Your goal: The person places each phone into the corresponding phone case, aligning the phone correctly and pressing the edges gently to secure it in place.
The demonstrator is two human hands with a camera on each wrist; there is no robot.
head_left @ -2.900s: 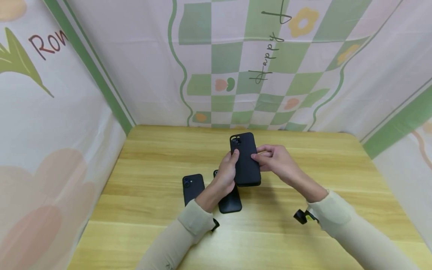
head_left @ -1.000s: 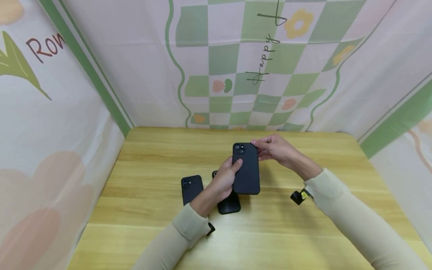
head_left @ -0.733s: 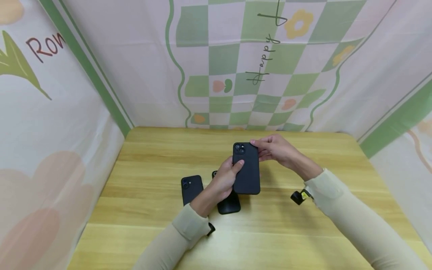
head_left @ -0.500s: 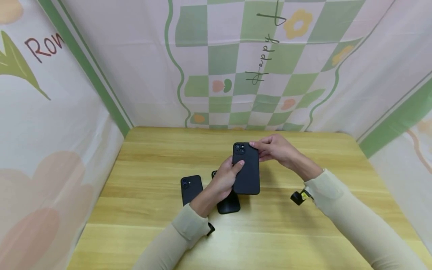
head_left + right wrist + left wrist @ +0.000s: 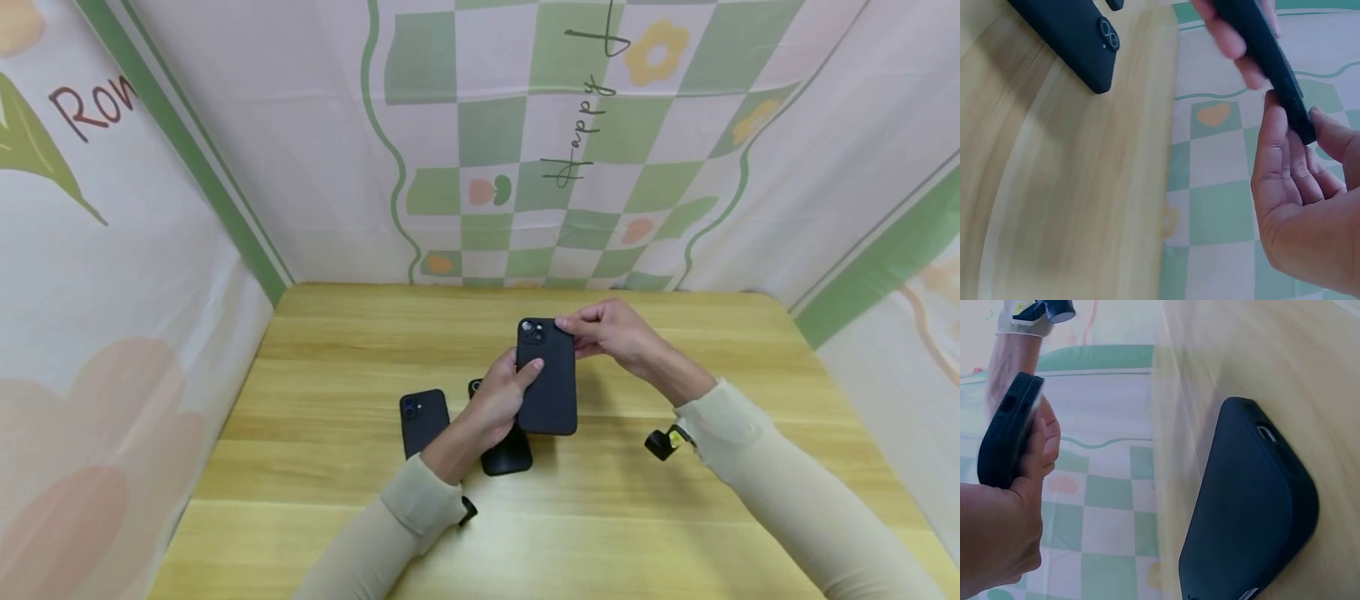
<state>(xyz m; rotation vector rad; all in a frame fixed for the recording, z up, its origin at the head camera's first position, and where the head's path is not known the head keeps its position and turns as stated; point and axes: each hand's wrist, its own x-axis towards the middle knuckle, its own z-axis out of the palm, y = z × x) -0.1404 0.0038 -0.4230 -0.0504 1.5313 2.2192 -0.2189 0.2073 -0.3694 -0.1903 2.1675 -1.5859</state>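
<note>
A black phone in a black case is held above the table, its back with two camera lenses facing up. My left hand grips its left side, thumb lying across the back. At the top right corner, my right hand pinches the edge between thumb and fingers. In the left wrist view the held phone shows its lower end with port openings. The right wrist view has the right thumb and fingers at the corner of the phone. The phone's screen side is hidden in the head view.
Two other black phones lie on the wooden table: one to the left, partly behind the left forearm, and one beneath the left hand. Printed curtains stand around the table's back and sides.
Since the oldest frame, the right hand has moved up from the phone's side to its top right corner. The phone sits slightly lower, its lenses now framed by the case. Lately almost nothing moves.
</note>
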